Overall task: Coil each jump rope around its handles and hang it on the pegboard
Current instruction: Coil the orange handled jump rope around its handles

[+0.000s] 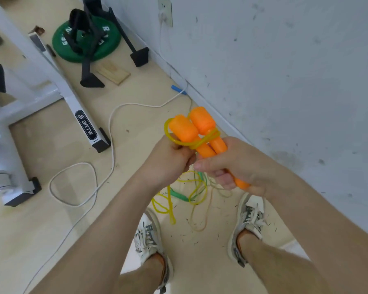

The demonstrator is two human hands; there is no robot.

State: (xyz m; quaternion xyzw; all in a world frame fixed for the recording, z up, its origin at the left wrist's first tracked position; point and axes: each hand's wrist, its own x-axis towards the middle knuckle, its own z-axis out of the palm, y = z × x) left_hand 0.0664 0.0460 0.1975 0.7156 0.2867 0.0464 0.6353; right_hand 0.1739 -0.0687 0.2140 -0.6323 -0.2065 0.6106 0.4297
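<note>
As you look down past your arms, wall [285, 60]: pale and scuffed, it rises on your right, with a socket [165, 11] near the top edge.
Floor [51, 240]: light wood, strewn with small dark flecks round your feet.
White frame [68, 96]: a machine base marked BRTW lies to your left, well apart from your hands.
Weight plate [61, 50]: green, flat on the floor at the far end, with a black stand [87, 66] straddling it.
White cable [112, 128]: it runs from the socket down the wall and loops across the floor on your left.
Shoes [149, 234]: both point forward, with loose rope lying between them.
Right hand [236, 166]: its fingers are clenched round the lower shafts of both orange handles [196, 128], held side by side with the thick ends up.
Left hand [170, 160]: its fingers grasp the yellow rope [202, 141], which crosses round the handles below their thick ends; the slack trails to the floor.
Green rope [179, 195]: tangled on the floor under your hands, partly hidden by them.
Wooden block [113, 74]: beside the stand's foot.
</note>
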